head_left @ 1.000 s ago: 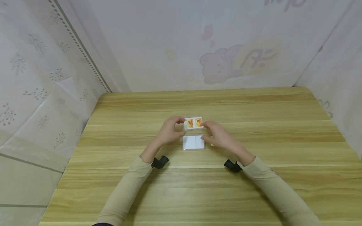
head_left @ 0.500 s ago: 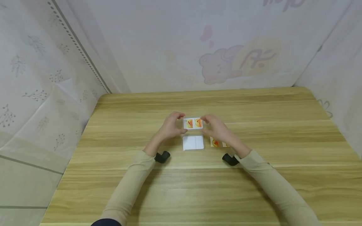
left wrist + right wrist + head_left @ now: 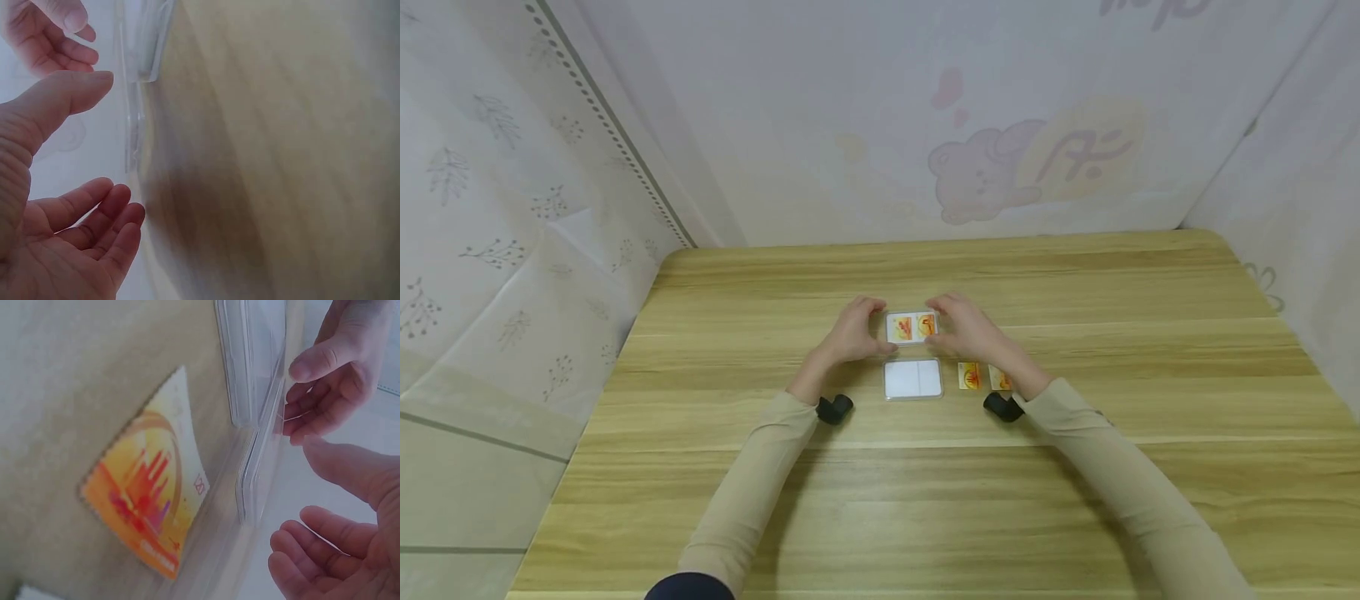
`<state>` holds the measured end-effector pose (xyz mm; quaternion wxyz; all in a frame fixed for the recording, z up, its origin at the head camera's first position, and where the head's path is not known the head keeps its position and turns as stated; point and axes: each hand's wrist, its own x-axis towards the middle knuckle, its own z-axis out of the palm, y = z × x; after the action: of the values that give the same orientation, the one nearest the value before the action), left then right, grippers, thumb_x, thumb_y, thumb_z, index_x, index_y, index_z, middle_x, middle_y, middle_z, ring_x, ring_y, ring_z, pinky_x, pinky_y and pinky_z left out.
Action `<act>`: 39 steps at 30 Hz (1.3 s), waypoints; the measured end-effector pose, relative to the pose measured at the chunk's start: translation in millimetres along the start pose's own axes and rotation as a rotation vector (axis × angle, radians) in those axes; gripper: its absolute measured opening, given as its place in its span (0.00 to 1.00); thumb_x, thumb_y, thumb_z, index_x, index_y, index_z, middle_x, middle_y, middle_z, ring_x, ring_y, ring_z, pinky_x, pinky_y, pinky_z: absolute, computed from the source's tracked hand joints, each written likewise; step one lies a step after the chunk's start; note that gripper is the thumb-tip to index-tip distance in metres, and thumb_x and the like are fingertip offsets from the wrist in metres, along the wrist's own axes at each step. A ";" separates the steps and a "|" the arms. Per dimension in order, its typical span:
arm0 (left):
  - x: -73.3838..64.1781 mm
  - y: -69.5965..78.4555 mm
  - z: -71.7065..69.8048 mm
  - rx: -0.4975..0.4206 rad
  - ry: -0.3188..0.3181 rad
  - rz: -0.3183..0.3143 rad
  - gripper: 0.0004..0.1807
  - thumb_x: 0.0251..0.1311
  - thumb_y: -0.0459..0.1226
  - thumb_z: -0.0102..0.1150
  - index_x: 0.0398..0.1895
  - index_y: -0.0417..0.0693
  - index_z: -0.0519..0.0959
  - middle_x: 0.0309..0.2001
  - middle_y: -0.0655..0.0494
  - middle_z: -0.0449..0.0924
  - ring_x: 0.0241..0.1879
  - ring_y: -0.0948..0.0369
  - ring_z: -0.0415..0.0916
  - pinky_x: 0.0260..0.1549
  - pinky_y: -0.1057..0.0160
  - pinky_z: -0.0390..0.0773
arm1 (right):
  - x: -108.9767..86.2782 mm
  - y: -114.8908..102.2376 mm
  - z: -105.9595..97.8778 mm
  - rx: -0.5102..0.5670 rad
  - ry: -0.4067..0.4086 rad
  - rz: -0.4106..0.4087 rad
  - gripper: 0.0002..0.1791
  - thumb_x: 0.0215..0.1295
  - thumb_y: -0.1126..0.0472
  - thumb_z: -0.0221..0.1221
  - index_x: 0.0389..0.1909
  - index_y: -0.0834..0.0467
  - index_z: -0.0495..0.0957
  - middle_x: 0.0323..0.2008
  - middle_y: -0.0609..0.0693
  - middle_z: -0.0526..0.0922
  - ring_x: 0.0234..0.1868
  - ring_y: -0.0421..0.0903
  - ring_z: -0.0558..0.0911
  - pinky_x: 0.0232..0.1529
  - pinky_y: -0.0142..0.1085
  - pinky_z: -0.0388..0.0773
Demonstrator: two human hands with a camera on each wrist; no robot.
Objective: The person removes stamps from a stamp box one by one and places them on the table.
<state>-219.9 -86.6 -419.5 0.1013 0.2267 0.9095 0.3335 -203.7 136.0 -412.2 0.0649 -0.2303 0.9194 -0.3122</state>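
Two stamps with orange and yellow pictures [image 3: 926, 326] lie in the farther clear plastic case [image 3: 913, 342] on the table. My left hand [image 3: 852, 331] is at its left end and my right hand [image 3: 967, 327] at its right end. Both hands have thumb and fingers spread apart and relaxed, thumbs on the near side. In the wrist views neither hand grips anything. Nearer to me lies a second clear case [image 3: 902, 380] with a white, two-part inside. To its right are two loose stamps, one [image 3: 968, 376] beside the other [image 3: 999, 378], which the right wrist partly overlaps.
All of this is on a wood-grain table [image 3: 880, 517]. Black wrist-worn pieces, one left [image 3: 835, 409] and one right [image 3: 1003, 407], hang low over it. A pale printed curtain [image 3: 775, 125] stands behind the table's far edge.
Both hands have shifted slightly away from me beside the farther case. The right hand's move has uncovered the loose stamps. The cases stay about where they were.
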 end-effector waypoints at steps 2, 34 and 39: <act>0.9 -1.4 0.8 0.009 -0.006 -0.005 0.40 0.43 0.38 0.73 0.59 0.29 0.66 0.55 0.39 0.69 0.55 0.47 0.65 0.57 0.53 0.65 | 1.9 -0.3 -0.4 -0.017 -0.011 -0.003 0.33 0.55 0.61 0.66 0.59 0.69 0.67 0.56 0.63 0.71 0.57 0.57 0.70 0.58 0.47 0.67; 8.1 -2.4 3.5 0.055 -0.038 -0.037 0.37 0.43 0.37 0.73 0.57 0.30 0.68 0.55 0.39 0.67 0.58 0.46 0.61 0.60 0.53 0.62 | 24.3 1.3 3.0 -0.137 -0.133 -0.012 0.39 0.49 0.58 0.70 0.60 0.71 0.66 0.58 0.64 0.68 0.59 0.57 0.67 0.60 0.45 0.65; 7.6 -1.1 3.6 0.053 -0.038 -0.042 0.38 0.42 0.37 0.73 0.57 0.30 0.68 0.55 0.39 0.67 0.58 0.46 0.61 0.60 0.54 0.62 | 25.6 0.5 4.3 -0.151 -0.148 -0.013 0.38 0.49 0.58 0.70 0.59 0.70 0.67 0.57 0.63 0.69 0.56 0.55 0.68 0.58 0.44 0.68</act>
<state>-225.7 -81.7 -423.1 0.1195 0.2168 0.9204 0.3025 -225.5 122.1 -415.3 0.1132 -0.2629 0.9314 -0.2247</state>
